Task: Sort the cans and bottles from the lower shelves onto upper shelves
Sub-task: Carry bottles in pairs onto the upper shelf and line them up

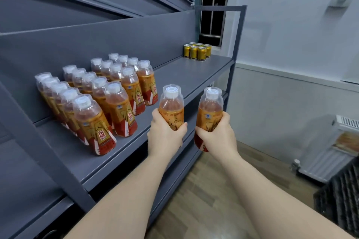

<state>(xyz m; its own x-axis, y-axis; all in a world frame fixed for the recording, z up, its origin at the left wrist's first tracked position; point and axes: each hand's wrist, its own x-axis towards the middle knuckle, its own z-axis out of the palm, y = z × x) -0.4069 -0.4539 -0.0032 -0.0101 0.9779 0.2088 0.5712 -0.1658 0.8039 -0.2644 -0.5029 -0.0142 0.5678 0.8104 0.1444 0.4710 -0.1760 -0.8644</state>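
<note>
My left hand grips an orange drink bottle with a white cap and clear overcap, held upright just off the front edge of the grey shelf. My right hand grips a second bottle of the same kind, upright, a little to the right and out in front of the shelf. Several matching bottles stand in rows on the left part of that shelf. A cluster of gold cans stands at the shelf's far right end.
Grey shelf back panel rises behind the bottles, with more shelves above. A slanted grey upright post crosses the lower left. A lower shelf edge lies beneath. White radiator and dark crate sit on the wooden floor at right.
</note>
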